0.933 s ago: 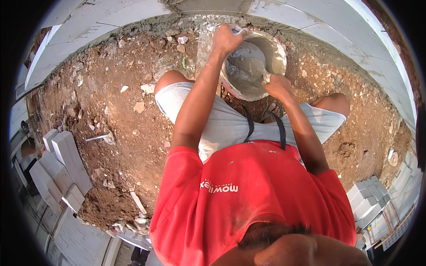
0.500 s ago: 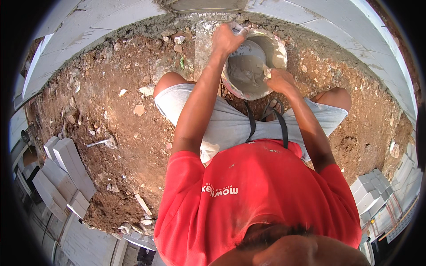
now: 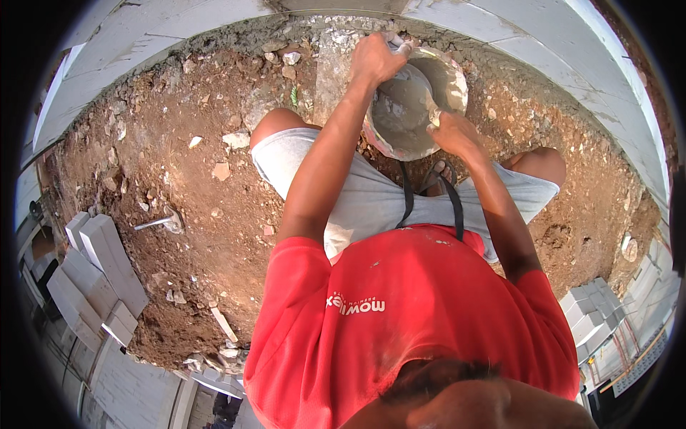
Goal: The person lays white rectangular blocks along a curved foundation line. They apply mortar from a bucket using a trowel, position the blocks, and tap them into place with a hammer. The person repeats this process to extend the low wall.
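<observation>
A round bucket [image 3: 401, 152] with a mortar-crusted rim stands on the ground in front of me, tilted a little. Wet grey mortar [image 3: 400, 107] lies inside it. My left hand [image 3: 379, 58] is closed on the far left part of the rim, its fingertips whitish. At the near right side, my right hand [image 3: 455, 132] grips the pale, mortar-smeared handle of a trowel [image 3: 434, 113]. The trowel's blade is down in the bucket and hard to make out against the mortar.
A grey block wall [image 3: 493, 25] curves along the far side. To the left, a hammer [image 3: 168, 222] lies on the soil near stacked pale blocks [image 3: 114, 261]. More blocks [image 3: 593, 307] sit at the lower right. Stones [image 3: 236, 139] dot the brown ground.
My right hand and the trowel handle have shifted slightly within the bucket, and the handle stands at a different angle. My left hand stays on the rim.
</observation>
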Tool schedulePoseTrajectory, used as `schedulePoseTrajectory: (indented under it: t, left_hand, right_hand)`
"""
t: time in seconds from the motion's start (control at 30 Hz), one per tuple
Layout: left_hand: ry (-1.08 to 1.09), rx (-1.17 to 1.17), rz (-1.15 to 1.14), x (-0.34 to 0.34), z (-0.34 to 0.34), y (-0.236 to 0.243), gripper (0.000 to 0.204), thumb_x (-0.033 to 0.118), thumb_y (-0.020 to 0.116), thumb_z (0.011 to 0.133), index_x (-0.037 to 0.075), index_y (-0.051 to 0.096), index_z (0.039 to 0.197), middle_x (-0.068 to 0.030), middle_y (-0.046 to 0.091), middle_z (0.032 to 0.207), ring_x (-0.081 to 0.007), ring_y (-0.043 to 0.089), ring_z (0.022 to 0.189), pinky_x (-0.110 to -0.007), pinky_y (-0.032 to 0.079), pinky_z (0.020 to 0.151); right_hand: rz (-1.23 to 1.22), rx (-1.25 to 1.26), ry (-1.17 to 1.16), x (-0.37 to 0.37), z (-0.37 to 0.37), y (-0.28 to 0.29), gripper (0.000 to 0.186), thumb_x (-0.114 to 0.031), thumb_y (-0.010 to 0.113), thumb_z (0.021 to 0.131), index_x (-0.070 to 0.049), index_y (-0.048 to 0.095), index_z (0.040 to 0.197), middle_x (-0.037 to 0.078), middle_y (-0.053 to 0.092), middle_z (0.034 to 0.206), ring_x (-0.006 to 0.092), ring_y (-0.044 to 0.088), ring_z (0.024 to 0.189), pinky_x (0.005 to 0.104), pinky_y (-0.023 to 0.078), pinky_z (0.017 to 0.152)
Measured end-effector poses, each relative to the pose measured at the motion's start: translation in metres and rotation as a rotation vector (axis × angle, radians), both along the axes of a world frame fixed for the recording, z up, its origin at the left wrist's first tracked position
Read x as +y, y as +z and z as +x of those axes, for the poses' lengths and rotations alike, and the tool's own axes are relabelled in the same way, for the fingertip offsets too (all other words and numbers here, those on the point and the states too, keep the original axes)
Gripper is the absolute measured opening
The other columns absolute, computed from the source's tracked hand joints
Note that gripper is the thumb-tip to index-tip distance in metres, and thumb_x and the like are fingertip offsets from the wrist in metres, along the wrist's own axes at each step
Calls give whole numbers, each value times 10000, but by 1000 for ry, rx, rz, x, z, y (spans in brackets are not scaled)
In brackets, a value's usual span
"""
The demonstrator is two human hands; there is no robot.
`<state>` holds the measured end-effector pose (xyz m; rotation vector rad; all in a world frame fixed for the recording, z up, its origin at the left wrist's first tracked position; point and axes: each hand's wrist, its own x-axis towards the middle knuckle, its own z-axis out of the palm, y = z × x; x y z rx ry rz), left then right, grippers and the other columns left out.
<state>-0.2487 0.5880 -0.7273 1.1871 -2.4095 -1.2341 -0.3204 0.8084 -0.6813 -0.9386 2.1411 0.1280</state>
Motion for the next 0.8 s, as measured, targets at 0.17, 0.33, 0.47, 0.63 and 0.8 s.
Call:
schedulePoseTrajectory:
  t: [0.17,0.33,0.47,0.63,0.8]
  left_hand:
    - [-27,3,2,-3,-5,-14,400,479,791,858,84,805,912,-162,778,842,-328,750,801,-424,582,805]
    - [-23,20,90,-10,-7,-6,432,495,797,831,96,826,996,-232,779,954,-392,751,951,-483,583,893]
    - [-13,4,106,-7,-11,-3,425,501,812,825,117,831,1005,-225,782,955,-383,755,948,-473,584,881]
    - [18,-26,-25,-10,-11,-13,429,538,814,834,128,832,960,-160,787,894,-336,759,856,-451,582,830]
    - [25,-40,39,-19,-5,-15,424,520,817,828,125,834,983,-193,789,939,-366,762,905,-465,585,850]
  right_hand:
    - [239,-2,137,13,-8,-27,426,-254,636,881,40,738,1173,284,737,1157,440,715,1109,502,562,969]
    - [-7,255,66,20,-34,-6,340,-216,628,885,-11,759,1122,244,758,1112,401,733,1076,501,577,933]
    - [55,145,184,43,4,-36,340,-234,661,884,4,756,1107,249,757,1097,409,725,1090,503,572,935]
    - [-14,-241,-128,47,31,-50,334,-268,698,885,19,747,1049,195,747,893,322,736,760,436,580,683]
    - [8,-974,-752,57,15,-32,255,-285,695,883,-34,659,855,44,583,662,121,509,454,310,380,411]
